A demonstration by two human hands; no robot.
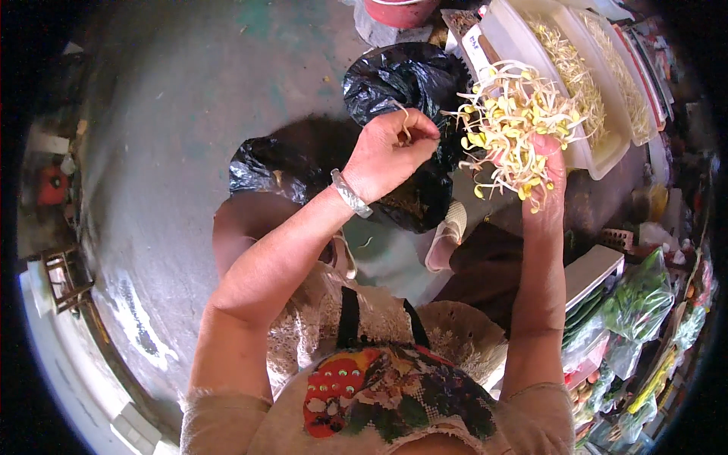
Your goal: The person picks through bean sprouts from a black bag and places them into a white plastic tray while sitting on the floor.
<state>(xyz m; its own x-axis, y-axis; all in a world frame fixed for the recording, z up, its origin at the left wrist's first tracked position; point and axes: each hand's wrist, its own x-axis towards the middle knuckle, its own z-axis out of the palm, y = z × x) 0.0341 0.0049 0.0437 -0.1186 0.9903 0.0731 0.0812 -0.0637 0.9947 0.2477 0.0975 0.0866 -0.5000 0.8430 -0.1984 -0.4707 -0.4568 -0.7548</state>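
My right hand [546, 165] holds up a large loose bunch of soybean sprouts [512, 119] with yellow heads and white stems. To its left, my left hand [392, 151], with a silver bracelet at the wrist, has its fingers closed around a thin sprout strand [405, 120]. Below and behind the left hand lies a black plastic bag [392, 79], spread open between my knees. Beyond the bunch stands a translucent plastic tub [611, 153] with more sprouts [574, 79] inside.
A second tub of sprouts [617, 74] stands farther right. A red basin [401, 11] is at the top. Bagged green vegetables [640, 301] and a white box [594, 276] are at the lower right. One strand [365, 242] lies on the floor between my feet. A wooden stool-like frame [65, 278] is far left.
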